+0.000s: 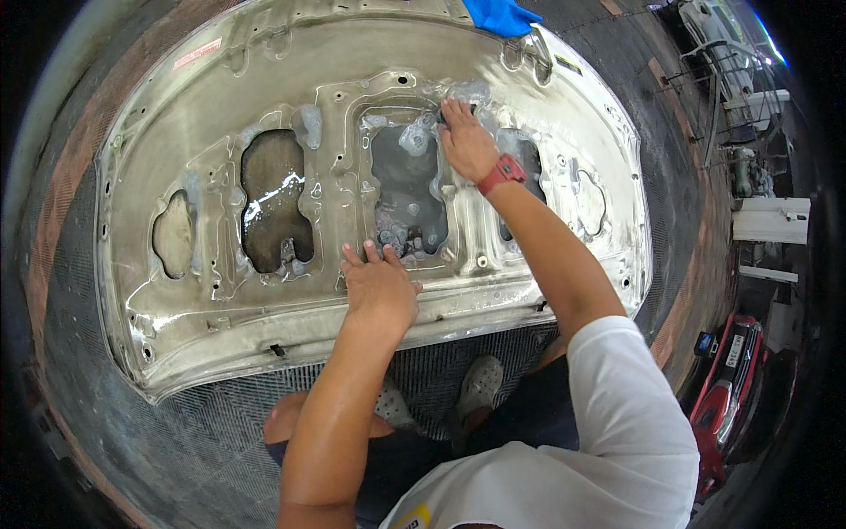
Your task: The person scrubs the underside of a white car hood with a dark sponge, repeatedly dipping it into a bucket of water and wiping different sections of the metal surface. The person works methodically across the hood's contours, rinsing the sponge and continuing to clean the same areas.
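- Bare metal car hood point(220, 106) lies underside up on grated floor point(176, 441), wet, soapy, with dark cut-outs.
- Left hand point(381, 291) rests flat, fingers spread, at near edge.
- Right hand point(465, 141) presses small dark pad point(443, 113) on foam; grip pressed together.

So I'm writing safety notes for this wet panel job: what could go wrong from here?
The left hand lies flat on the wet metal panel near a cut-out, so it might slip onto an edge. The right hand presses a small dark pad, mostly hidden, far across the soapy surface; that stretched reach could cost balance. Water pooled in the cut-outs may run onto the mesh floor by the feet.
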`<state>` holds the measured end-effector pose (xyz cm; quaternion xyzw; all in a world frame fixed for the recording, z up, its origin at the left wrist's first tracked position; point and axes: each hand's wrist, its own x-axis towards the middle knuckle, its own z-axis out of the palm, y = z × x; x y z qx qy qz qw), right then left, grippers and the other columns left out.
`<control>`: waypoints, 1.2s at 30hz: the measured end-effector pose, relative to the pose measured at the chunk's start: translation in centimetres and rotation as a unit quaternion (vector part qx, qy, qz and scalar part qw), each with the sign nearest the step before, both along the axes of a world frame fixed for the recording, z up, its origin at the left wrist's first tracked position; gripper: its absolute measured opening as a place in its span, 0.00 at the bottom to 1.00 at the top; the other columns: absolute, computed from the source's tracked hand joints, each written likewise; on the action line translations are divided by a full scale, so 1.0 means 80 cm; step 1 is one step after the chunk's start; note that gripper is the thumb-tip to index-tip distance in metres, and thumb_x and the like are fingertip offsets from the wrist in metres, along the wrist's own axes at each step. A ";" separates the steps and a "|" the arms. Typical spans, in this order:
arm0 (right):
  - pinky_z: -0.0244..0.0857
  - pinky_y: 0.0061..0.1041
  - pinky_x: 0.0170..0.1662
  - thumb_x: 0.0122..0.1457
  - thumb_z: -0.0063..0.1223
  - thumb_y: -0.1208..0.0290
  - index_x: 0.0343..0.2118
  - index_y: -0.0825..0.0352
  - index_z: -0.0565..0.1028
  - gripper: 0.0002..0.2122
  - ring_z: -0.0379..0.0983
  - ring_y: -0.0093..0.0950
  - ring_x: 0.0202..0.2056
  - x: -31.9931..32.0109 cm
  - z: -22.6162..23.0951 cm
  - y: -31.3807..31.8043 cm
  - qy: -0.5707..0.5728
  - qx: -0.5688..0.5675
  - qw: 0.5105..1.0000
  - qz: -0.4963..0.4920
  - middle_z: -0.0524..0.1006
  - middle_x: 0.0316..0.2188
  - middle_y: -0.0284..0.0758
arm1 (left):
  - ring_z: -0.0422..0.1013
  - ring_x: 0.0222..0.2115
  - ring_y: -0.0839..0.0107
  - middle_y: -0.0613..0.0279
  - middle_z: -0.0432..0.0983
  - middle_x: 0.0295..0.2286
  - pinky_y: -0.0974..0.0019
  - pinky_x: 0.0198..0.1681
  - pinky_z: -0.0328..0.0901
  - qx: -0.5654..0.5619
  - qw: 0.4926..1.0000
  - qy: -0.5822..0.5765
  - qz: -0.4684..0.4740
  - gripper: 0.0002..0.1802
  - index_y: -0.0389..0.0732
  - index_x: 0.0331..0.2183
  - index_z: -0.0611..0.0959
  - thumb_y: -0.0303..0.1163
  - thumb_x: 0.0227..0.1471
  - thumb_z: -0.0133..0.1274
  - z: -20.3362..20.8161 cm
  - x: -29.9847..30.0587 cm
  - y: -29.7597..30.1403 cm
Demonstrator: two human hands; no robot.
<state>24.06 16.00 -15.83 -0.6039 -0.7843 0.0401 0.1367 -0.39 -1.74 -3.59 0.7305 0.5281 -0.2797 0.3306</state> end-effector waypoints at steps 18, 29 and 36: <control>0.63 0.49 0.66 0.67 0.47 0.62 0.61 0.77 0.70 0.26 0.66 0.52 0.64 -0.026 -0.021 0.021 -0.112 0.094 0.989 0.008 0.70 0.63 0.55 | 0.43 0.72 0.27 0.37 0.46 0.74 0.37 0.74 0.44 0.006 1.000 0.007 0.001 0.47 0.35 0.74 0.56 0.58 0.69 0.45 -0.009 -0.003 -0.004; 0.61 0.44 0.70 0.70 0.42 0.65 0.64 0.75 0.69 0.24 0.64 0.51 0.68 0.043 0.009 0.041 -0.015 0.028 0.997 -0.071 0.70 0.65 0.56 | 0.42 0.73 0.28 0.38 0.47 0.74 0.39 0.75 0.43 0.020 1.000 0.006 -0.023 0.47 0.37 0.74 0.56 0.60 0.70 0.43 -0.004 0.006 -0.004; 0.58 0.44 0.71 0.71 0.42 0.66 0.66 0.76 0.66 0.25 0.63 0.53 0.68 0.007 0.002 -0.060 0.089 -0.018 0.991 -0.101 0.68 0.66 0.59 | 0.42 0.73 0.27 0.38 0.46 0.74 0.40 0.75 0.44 -0.002 1.000 0.020 -0.008 0.47 0.37 0.74 0.55 0.60 0.70 0.43 -0.005 -0.006 0.001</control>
